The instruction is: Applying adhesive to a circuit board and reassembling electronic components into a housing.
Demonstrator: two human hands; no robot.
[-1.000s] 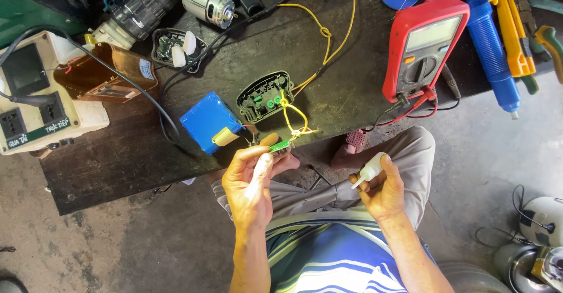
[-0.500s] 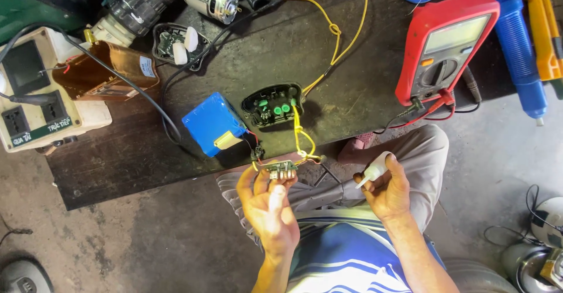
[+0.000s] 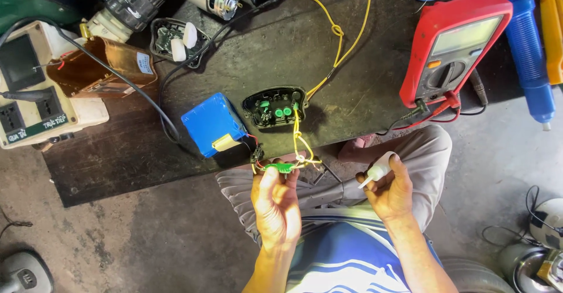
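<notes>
Head view: dark workbench [image 3: 352,87], seemingly concrete floor [image 3: 146,234].

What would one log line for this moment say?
left hand: holds small green circuit board with yellow wires | right hand: holds small white bottle | blue battery pack: on bench

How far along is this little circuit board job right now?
Done: black housing lies open, yellow wires attached. In hand: left hand holds the green circuit board; right hand holds a small white bottle. Left: board not yet back in the housing.
</notes>
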